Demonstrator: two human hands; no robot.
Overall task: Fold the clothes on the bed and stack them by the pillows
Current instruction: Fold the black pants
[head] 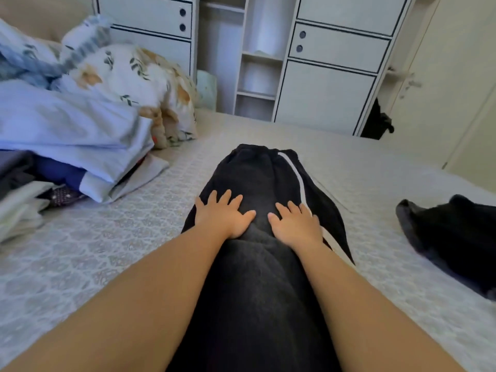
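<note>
Item: black trousers [257, 178] with a white side stripe, laid lengthwise down the middle of the bed [375, 189], waistband at the far end, legs running toward the person.

Hands: left hand [224, 214] and right hand [296, 222] both flat, fingers spread wide, pressing on the trousers side by side; neither grips anything.

Step in hand (judged): smoothing the trousers before a fold; the far half looks already doubled leg over leg.

Next move (judged): take the near leg ends or the waistband and bring one end over the other, keeping edges aligned, then carry the bundle to the pillows.

Also present:
- Pillows [150, 84], floral, far left.
- Pile of clothes [69, 130], pale blue on top, near the pillows.
- Second dark garment [453, 237], unfolded, at the right.
- Wardrobe [332, 76] beyond the bed.
</note>
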